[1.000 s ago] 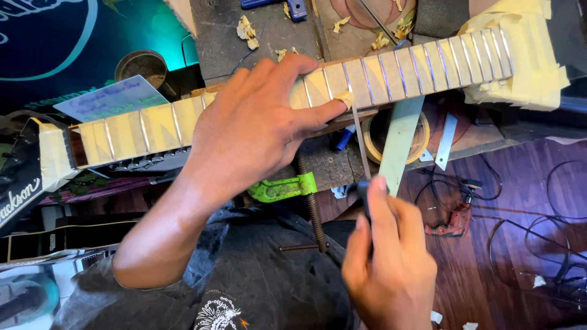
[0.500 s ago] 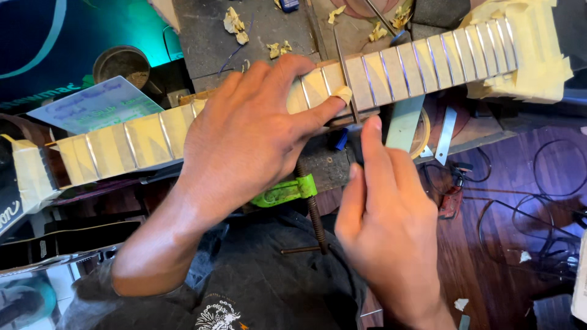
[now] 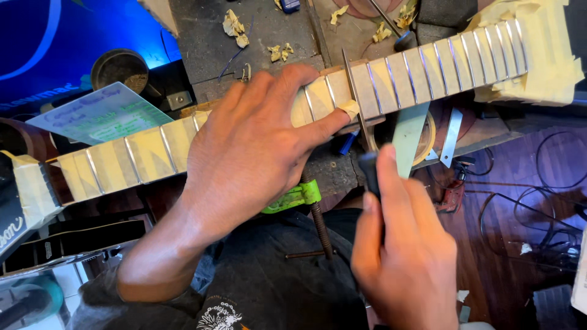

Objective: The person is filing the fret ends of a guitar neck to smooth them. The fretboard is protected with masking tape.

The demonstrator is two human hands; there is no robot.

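File [image 3: 353,91] now lies across guitar neck [image 3: 422,70], thin blade on fret just right of left thumb; a second ago it hung below neck's near edge. Right hand [image 3: 406,250] fingers pressed together around dark handle. Left hand [image 3: 254,143] spread flat, pinning taped fretboard. Filing contact looks made. Green clamp [image 3: 293,197] beneath, near side.

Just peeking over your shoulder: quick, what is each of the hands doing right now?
Left hand: open, pressed flat on the taped guitar neck.
Right hand: closed around the dark handle of a thin file lying across a fret.
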